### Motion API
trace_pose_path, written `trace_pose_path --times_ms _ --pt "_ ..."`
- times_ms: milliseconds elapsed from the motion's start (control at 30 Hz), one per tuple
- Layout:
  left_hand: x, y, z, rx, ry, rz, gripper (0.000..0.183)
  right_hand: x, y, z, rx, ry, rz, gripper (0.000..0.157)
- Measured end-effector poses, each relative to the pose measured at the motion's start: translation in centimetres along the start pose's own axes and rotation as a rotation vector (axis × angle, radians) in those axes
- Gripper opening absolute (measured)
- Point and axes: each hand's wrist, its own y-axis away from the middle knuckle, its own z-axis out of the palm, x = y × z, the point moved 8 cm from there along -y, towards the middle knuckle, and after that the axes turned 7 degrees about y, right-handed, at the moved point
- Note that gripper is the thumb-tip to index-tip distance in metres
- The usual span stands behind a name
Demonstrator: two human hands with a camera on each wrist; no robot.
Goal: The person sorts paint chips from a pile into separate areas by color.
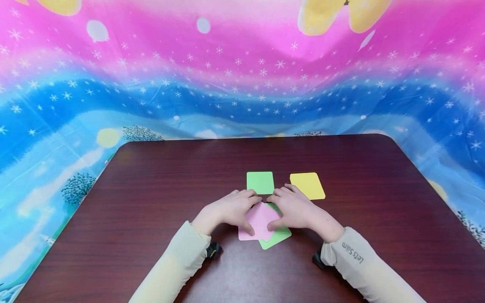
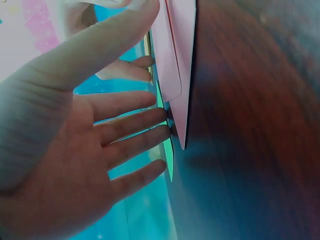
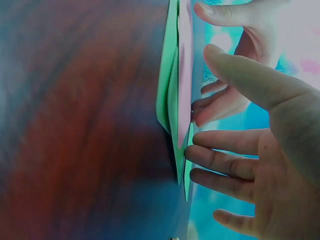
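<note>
Dark reddish-brown wood grain covers the table [image 1: 163,202], its far corners rounded and a pale sheen lying near its six o'clock edge. A creased cloth backdrop [image 1: 235,80] rises behind it and down both flanks, pink above, blue below, scattered with white snowflakes (printed trees show at nine and three o'clock, yellow wing shapes toward the top). With the pink squares [image 1: 261,219] taken as the clock's centre, they lie overlapping on the near half of the tabletop, partly over the lower green squares [image 1: 277,238], which stick out at five. A separate green square [image 1: 260,183] sits at twelve, and a yellow square [image 1: 310,187] at two. The left hand [image 1: 233,209], at ten, is spread wide, its thumb over the pink; the right hand [image 1: 295,209], between two and three, is likewise wide, fingers extended. Pale sleeves [image 1: 170,261] run off toward eight and four.
</note>
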Motion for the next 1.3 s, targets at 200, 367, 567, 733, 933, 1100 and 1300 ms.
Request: trace_pose_path --times_ms 200,367,567,733,933,1100,1300 --pt "0.3 0.0 0.2 0.002 -0.002 0.001 0.08 -0.4 0.2 0.2 0.003 0.018 0.003 0.07" --pt "0.4 0.0 0.4 0.006 0.006 -0.007 0.081 -1.0 0.4 0.2 0.007 0.036 0.004 0.077" --pt "0.8 -0.1 0.3 0.017 0.005 0.009 0.077 -1.7 0.5 0.2 0.015 0.086 -0.006 0.085" --pt "0.8 -0.1 0.2 0.028 0.015 0.008 0.073 -1.9 0.6 0.2 0.011 0.095 -0.003 0.087" --pt "0.5 -0.2 0.3 0.052 0.023 -0.003 0.069 -2.0 0.7 0.3 -0.007 0.091 0.002 0.091" --pt "0.4 -0.3 0.2 0.062 0.013 -0.013 0.067 -2.0 0.7 0.4 -0.007 0.102 -0.004 0.084" --pt "0.4 -0.4 0.3 0.059 0.006 -0.021 0.066 -1.9 0.7 0.2 -0.004 0.107 -0.013 0.079"
